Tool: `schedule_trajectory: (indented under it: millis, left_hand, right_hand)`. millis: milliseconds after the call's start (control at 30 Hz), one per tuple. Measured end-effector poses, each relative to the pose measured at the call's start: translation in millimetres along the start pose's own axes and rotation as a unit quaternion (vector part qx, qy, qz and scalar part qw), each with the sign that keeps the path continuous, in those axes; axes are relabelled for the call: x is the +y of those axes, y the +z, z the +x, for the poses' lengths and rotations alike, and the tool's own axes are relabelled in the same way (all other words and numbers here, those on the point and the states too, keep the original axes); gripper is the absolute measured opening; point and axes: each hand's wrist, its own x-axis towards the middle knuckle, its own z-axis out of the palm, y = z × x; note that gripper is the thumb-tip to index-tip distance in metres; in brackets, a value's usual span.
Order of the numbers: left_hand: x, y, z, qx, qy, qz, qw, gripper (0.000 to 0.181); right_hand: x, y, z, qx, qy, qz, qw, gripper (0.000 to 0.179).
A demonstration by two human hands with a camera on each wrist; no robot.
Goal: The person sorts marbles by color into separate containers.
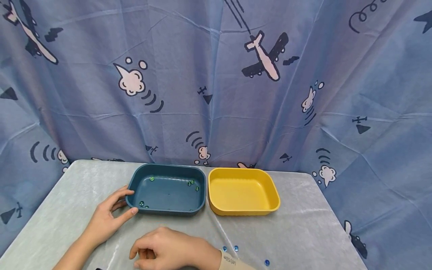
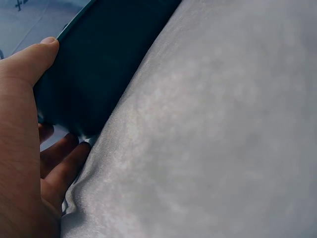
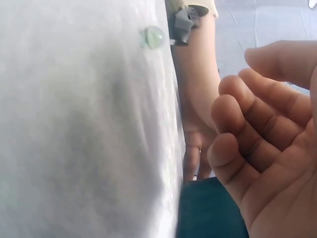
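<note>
My left hand (image 1: 107, 215) holds the near left corner of a dark teal tray (image 1: 165, 212). In the left wrist view its thumb (image 2: 47, 47) lies on the rim, while the other fingers (image 2: 64, 153) reach around the tray's end close to the cloth. Several green glass marbles (image 1: 141, 203) are scattered inside this tray. My right hand (image 1: 168, 247) hovers in front of the tray, its fingers loosely curled; the right wrist view shows nothing between thumb and fingertips (image 3: 227, 111). A pale green marble (image 3: 153, 37) lies on the cloth in that view.
Right beside the teal tray stands a yellow tray (image 1: 244, 212) with no marbles in it. Three blue marbles, one a blue marble (image 1: 267, 262) near the front edge of the view, lie by the right forearm. A patterned curtain (image 1: 216, 82) hangs behind the cloth-covered table (image 1: 303, 225).
</note>
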Motion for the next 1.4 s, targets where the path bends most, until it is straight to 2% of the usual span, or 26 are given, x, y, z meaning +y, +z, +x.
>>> schedule_trajectory:
  millis: [133,267,433,633,867,1100,1400]
  left_hand:
    - [-0.3,-0.2,0.3,0.003,0.004,-0.002,1.0,0.049]
    - [-1.1,-0.1,-0.2,0.002,0.003,-0.001,1.0,0.049]
    - [-1.4,0.1,-0.6,0.002,0.003,-0.001,1.0,0.05]
    - [-1.1,0.4,-1.4,0.003,0.004,-0.001,1.0,0.05]
    - [-1.8,1.1,-1.1,0.002,0.006,-0.006,1.0,0.051]
    - [-2.2,0.5,-0.7,0.002,0.004,-0.007,1.0,0.051]
    - [-1.0,0.1,-0.9,-0.002,-0.004,-0.001,1.0,0.051]
  right_hand:
    - [-1,6,1.7,-0.034,0.008,0.016,0.9993,0.017]
    - [-1,11,3.8,-0.067,0.013,-0.006,0.9977,0.016]
    - [1,16,3.9,-0.084,0.011,-0.04,0.9956,0.015]
    - [3,23,4.0,-0.11,0.034,-0.037,0.9927,0.012]
    - [4,23,3.4,-0.118,0.028,-0.055,0.9911,0.009]
    - [5,24,4.3,-0.12,0.034,-0.044,0.9912,0.011]
    - [7,26,5.1,-0.124,0.036,-0.059,0.9899,0.008]
